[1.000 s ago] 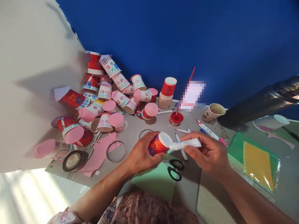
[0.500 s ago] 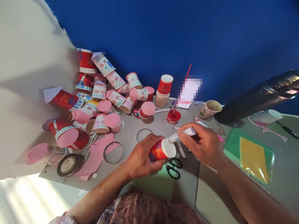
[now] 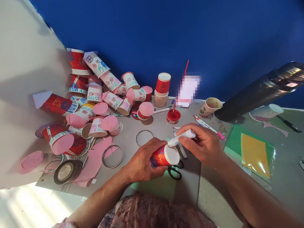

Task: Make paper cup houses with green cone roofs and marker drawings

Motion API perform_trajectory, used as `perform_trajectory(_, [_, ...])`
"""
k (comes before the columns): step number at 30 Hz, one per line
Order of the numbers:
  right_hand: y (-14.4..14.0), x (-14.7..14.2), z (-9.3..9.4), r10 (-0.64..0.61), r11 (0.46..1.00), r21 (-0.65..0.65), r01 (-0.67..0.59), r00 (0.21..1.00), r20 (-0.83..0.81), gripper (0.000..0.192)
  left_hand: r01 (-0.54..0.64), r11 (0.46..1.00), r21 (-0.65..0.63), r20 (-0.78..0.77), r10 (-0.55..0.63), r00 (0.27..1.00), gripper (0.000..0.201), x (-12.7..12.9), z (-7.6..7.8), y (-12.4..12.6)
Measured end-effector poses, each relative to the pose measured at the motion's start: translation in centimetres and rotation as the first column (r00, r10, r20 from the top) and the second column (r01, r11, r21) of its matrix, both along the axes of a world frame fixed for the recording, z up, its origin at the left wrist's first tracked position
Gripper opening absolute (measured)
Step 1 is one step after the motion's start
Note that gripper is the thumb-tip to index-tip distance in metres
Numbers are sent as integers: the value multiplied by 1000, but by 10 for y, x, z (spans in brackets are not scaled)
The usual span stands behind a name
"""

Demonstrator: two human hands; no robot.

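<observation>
My left hand point(image 3: 144, 158) is wrapped round a red paper cup point(image 3: 160, 157) with blue drawing on its side, tilted so its round white end faces right. In my right hand point(image 3: 205, 144) a white glue tube point(image 3: 181, 138) is pinched between thumb and fingers, its tip touching the cup at the upper edge of the white end. Black-handled scissors point(image 3: 174, 173) lie just under the cup, partly hidden by it. Behind the tube, a thin white strip point(image 3: 183, 152) rests on the table.
Decorated cups with pink paper tops point(image 3: 102, 107) are heaped at left. Tape rolls point(image 3: 112, 156) lie nearby. At the back stand stacked cups point(image 3: 162, 88), a red paint pot point(image 3: 173, 116) and a patterned cup point(image 3: 211, 107). A black flask point(image 3: 256, 87) and packaged coloured paper point(image 3: 255, 155) are at right.
The glue tube's tip has shifted left along the cup's edge, and the cup has turned slightly. The whole view has swung a little, moving the surroundings left.
</observation>
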State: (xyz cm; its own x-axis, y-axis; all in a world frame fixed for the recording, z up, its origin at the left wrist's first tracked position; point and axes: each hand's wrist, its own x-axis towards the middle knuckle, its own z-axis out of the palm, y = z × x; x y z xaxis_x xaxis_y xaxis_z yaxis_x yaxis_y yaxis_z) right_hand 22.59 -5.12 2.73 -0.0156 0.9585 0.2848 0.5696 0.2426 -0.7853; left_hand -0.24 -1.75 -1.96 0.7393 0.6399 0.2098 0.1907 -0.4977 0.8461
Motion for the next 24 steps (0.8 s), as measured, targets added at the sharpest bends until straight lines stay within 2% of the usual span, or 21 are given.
perform_trajectory(3, [0,2,4,-25,1000,4,25,998,51,13,-34,999,18,37,33,999,63,0,0,0])
perform_trajectory(7, [-3,6,7,-25,1000,3,25,998,60,15,-137,990,37,62,135,989,55,2,3,-1])
perform_trajectory(12, [-10,3,6,30,999,-17,-28,997,68,16,-224,967,119,37,221,975,53,4,-1,-1])
perform_trajectory(15, [-15,-4,4,59,998,-36,-58,998,34,16,-220,959,178,5,222,975,59,3,-7,-1])
perform_trajectory(18, [-17,-11,2,32,999,-23,-32,999,-2,15,-173,968,183,-52,185,981,62,2,-10,-2])
perform_trajectory(24, [-14,-16,-3,-77,982,173,71,997,27,8,-89,986,142,-55,98,994,62,2,-6,-4])
